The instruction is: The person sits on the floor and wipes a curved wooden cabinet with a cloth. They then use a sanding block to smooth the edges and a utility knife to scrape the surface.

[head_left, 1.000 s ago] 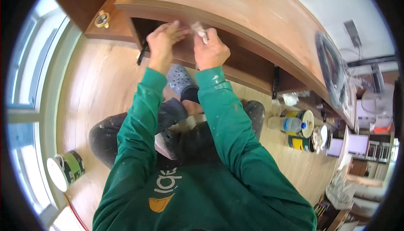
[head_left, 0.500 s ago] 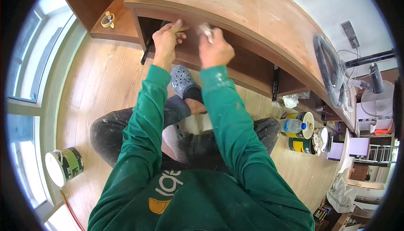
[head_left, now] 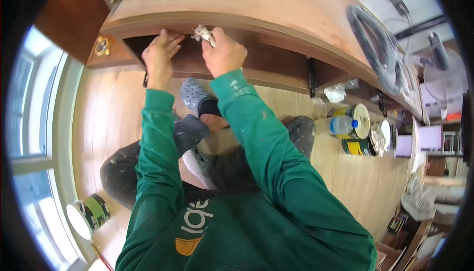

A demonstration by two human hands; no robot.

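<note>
My right hand (head_left: 224, 54) is closed around a crumpled whitish rag (head_left: 202, 34), whose loose end sticks out toward my left hand. It holds the rag by the front edge of a long brown wooden cabinet (head_left: 232, 4), at the opening below the top. My left hand (head_left: 159, 59) is at the left end of the same opening with its fingers stretched out and its thumb up near the edge. No object shows in it. The fingertips reach under the top, and whether they touch the wood I cannot tell.
Black drawer runners (head_left: 311, 76) line the opening. On the right stand paint buckets (head_left: 363, 122) and a water bottle (head_left: 341, 125); another bucket (head_left: 88, 216) is at the left by the window. A grey hose (head_left: 373, 48) lies on the cabinet top; a tape roll (head_left: 102, 46) sits at its left.
My right hand has moved left along the edge with the rag. The left fingers, curled before, are now straighter. The whole view has shifted.
</note>
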